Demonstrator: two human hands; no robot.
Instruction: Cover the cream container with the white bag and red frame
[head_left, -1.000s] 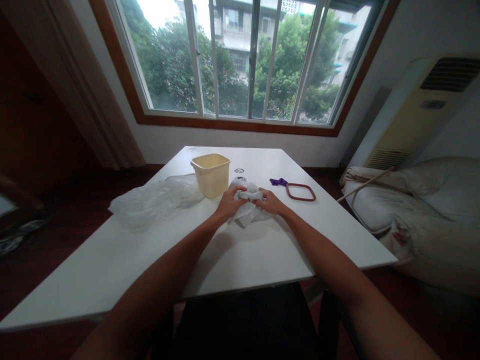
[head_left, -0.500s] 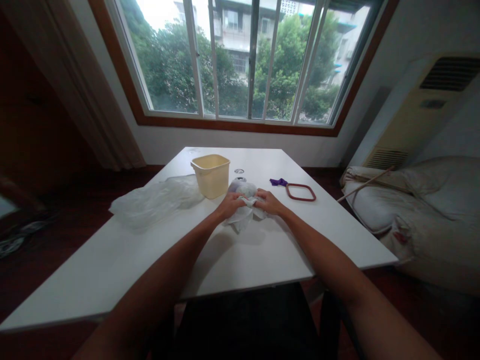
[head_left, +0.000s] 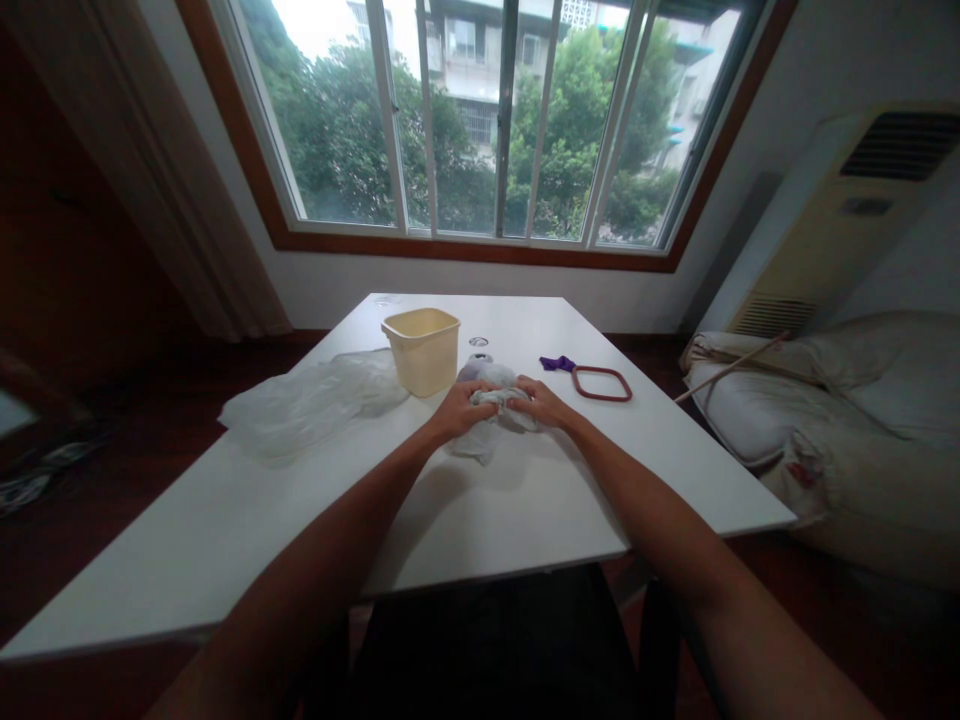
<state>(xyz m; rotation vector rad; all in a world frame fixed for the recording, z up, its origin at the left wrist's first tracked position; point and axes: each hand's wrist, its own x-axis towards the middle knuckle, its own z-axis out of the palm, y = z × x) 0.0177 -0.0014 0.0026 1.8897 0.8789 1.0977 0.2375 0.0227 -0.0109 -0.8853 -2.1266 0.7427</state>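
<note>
A crumpled white plastic bag (head_left: 487,415) lies on the white table (head_left: 480,500), just right of a cream plastic tub (head_left: 422,349). My left hand (head_left: 457,409) is closed on the bag's left side. My right hand (head_left: 541,405) is closed on its right side, and a twisted strip of the bag runs between the two hands. Part of the bag hangs down below my left hand.
A large clear plastic sheet (head_left: 311,398) lies at the table's left. A red-brown rectangular ring (head_left: 601,384) and a small purple item (head_left: 556,364) lie at the right. A sofa with white cushions (head_left: 832,420) and an air conditioner (head_left: 840,220) stand to the right.
My hands have drawn closer together and gathered the bag into a tighter bundle. The loose part of the bag has shrunk and now hangs under my left hand.
</note>
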